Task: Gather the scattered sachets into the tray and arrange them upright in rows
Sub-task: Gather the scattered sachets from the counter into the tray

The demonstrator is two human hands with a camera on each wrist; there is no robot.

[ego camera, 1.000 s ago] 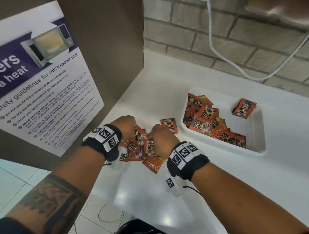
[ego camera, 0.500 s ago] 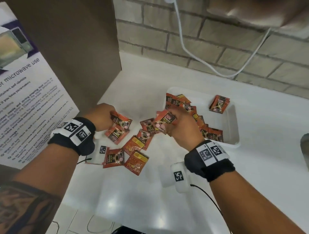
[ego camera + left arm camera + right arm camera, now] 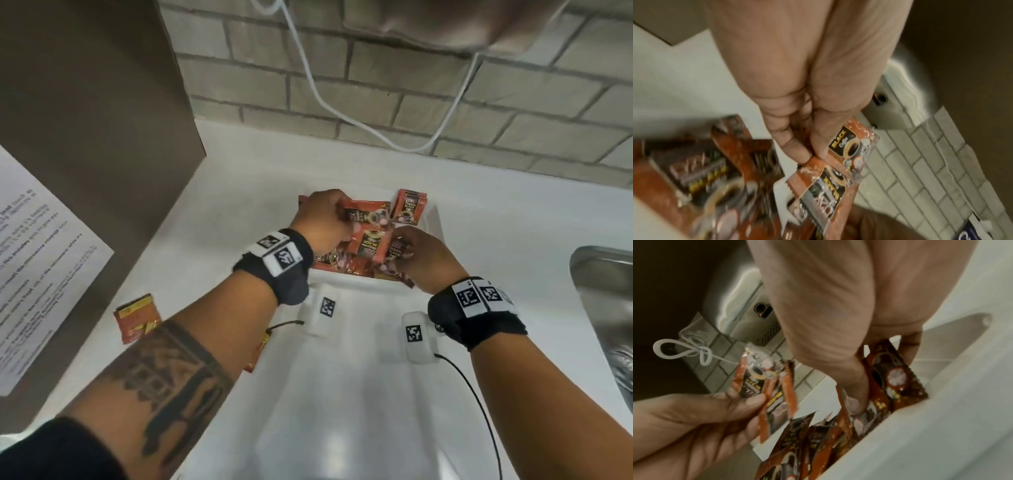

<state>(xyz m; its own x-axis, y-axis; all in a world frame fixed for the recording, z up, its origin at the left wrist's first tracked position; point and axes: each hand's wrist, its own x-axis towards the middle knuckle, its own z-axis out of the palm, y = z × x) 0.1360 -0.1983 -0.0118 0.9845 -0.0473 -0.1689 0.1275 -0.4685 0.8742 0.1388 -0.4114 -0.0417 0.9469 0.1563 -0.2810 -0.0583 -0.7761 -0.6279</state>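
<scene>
Both hands over white tray (image 3: pixel 432 219) near back edge of bench (image 3: pixel 342 394). Left hand (image 3: pixel 323 221) pinches black coffee sachets (image 3: pixel 851 146) between thumb and fingers. Right hand (image 3: pixel 423 255) grips sachet (image 3: pixel 894 374) above loose sachet pile (image 3: pixel 356 265) in tray. Two stray sachets (image 3: pixel 137 317) on bench near left edge, one half hidden under left forearm

Both hands over white tray (image 3: pixel 432 233): left hand (image 3: pixel 322 221) and right hand (image 3: pixel 423 258) each pinch orange sachets (image 3: pixel 371 245) above the pile. One sachet (image 3: pixel 137 317) lies on the table (image 3: pixel 342 394) near left; sink (image 3: pixel 603 308) at right edge.
</scene>
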